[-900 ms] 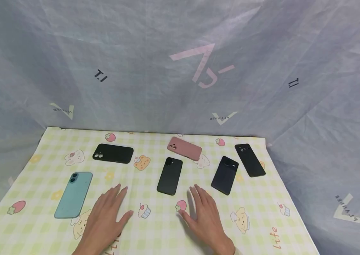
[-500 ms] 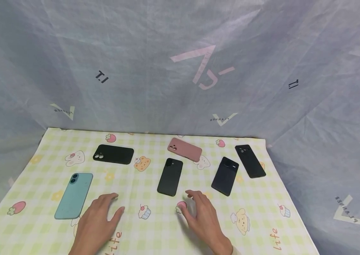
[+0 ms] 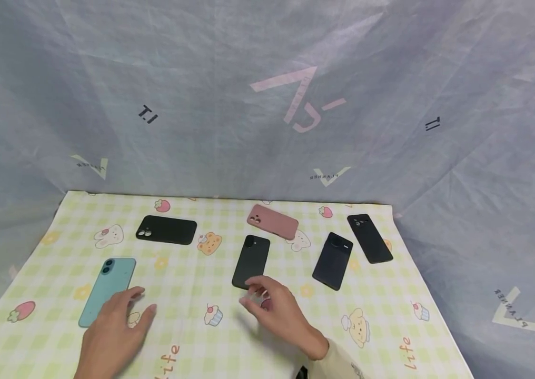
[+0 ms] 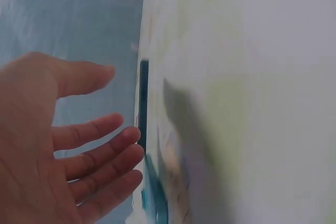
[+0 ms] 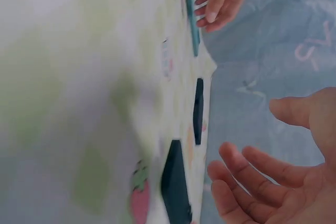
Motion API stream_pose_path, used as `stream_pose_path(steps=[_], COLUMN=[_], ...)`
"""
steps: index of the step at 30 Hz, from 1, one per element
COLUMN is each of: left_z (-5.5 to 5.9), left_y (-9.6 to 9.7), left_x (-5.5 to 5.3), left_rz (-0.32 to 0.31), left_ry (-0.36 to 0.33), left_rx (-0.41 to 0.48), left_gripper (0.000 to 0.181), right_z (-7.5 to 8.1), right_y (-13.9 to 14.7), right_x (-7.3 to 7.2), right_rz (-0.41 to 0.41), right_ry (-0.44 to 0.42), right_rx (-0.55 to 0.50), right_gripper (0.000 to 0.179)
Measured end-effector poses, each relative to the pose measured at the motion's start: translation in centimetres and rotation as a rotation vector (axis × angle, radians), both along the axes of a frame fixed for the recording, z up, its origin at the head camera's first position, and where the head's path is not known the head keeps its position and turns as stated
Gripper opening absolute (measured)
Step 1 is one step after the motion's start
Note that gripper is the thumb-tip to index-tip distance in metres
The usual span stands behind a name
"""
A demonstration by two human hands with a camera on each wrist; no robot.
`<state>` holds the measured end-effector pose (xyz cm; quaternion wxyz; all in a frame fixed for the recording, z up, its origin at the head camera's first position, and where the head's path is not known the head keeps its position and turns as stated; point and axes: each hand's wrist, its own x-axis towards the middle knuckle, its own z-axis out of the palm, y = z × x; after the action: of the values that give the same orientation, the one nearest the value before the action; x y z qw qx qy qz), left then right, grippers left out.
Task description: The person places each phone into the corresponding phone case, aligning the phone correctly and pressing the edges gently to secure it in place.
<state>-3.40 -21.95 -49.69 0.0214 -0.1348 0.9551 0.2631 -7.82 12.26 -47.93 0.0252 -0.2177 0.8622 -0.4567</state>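
My left hand (image 3: 116, 329) hovers beside the lower right edge of a teal phone (image 3: 112, 284), overlapping it in the head view. Its thumb and loosely bent fingers are apart with nothing between them, as the left wrist view shows. At the near end of a black phone (image 3: 252, 258) in the middle is my right hand (image 3: 279, 310). Its fingers bend toward the phone and overlap its lower edge. In the right wrist view, a gap separates the right thumb from the fingers, and the black phone (image 5: 177, 184) lies flat on the cloth to their left.
A black phone case (image 3: 168, 230) with camera holes lies back left. Behind the middle phone is a pink case (image 3: 274, 221). On the right are a dark blue phone (image 3: 333, 261) and another black case (image 3: 370, 238). A grey curtain (image 3: 229, 105) hangs behind the checked tablecloth (image 3: 191, 295).
My left hand has moved left and back toward the teal phone. My right hand has moved left to the black phone's near end, its fingers bending more. The phones and cases have stayed put.
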Motion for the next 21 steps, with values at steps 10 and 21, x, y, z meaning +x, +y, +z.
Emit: stream_pose_path(steps=[10, 21], left_z=[0.4, 0.4], left_y=[-4.6, -7.3], left_x=[-0.4, -1.4], left_rz=[0.074, 0.186], left_ry=[-0.046, -0.073], left_rx=[0.033, 0.040], left_gripper=[0.077, 0.068], right_z=[1.5, 0.9], right_y=[-3.0, -6.6], right_x=[-2.7, -4.9], right_rz=[0.116, 0.205], right_ry=[-0.079, -0.098], right_rx=[-0.035, -0.014], right_gripper=[0.028, 0.031])
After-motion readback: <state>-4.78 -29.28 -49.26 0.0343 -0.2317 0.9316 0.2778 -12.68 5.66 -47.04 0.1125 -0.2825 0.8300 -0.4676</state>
